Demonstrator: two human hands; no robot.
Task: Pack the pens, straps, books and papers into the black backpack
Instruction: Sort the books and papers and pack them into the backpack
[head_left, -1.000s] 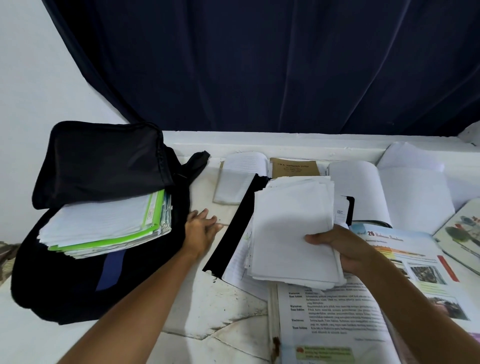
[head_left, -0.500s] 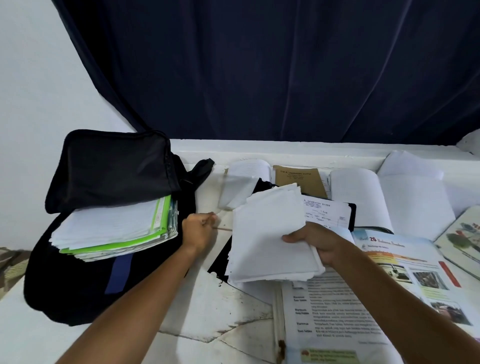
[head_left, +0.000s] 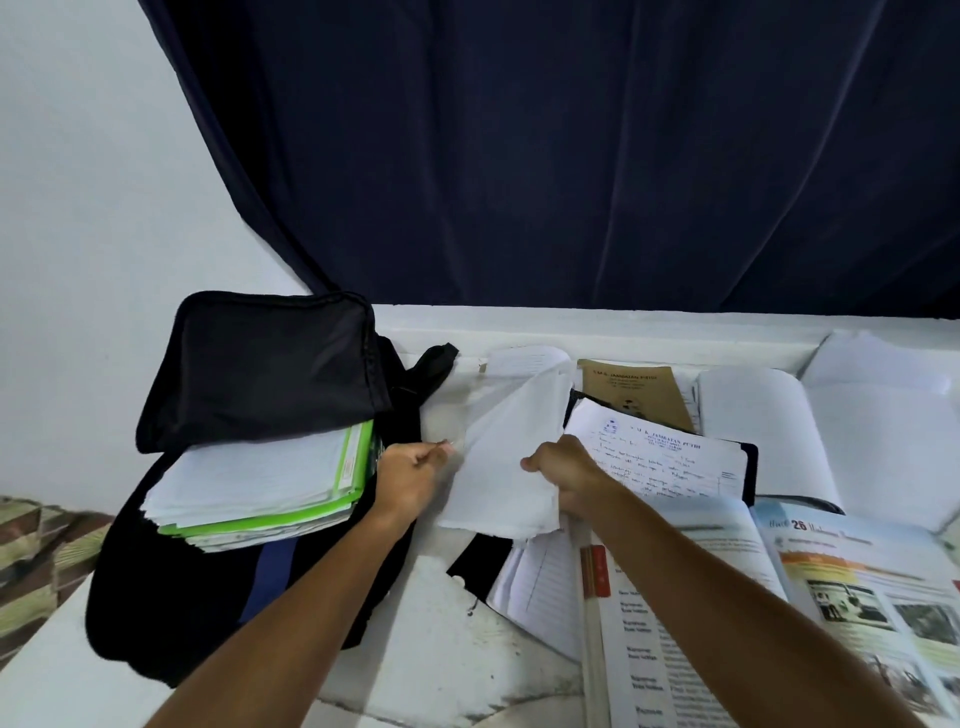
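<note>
The black backpack (head_left: 249, 374) lies open on the left of the white table, flap folded back. A stack of papers with green folders (head_left: 249, 483) sticks out of its mouth. My right hand (head_left: 566, 475) grips a thick bundle of white papers (head_left: 498, 467), held tilted above the table just right of the backpack. My left hand (head_left: 410, 473) hovers at the backpack's right edge, fingers curled, pinching a thin stick-like item (head_left: 448, 443) whose kind I cannot tell. No straps apart from the backpack's own strap (head_left: 434, 364) show.
A handwritten sheet (head_left: 670, 467) lies on a black folder (head_left: 478, 561). Behind it are a brown booklet (head_left: 628, 389) and an open white notebook (head_left: 779, 415). An open illustrated textbook (head_left: 831, 597) fills the front right. A dark curtain (head_left: 571, 156) hangs behind the table.
My right hand lifted the paper bundle off the black folder and carried it left toward the backpack. My left hand, flat on the table before, closed on the thin item.
</note>
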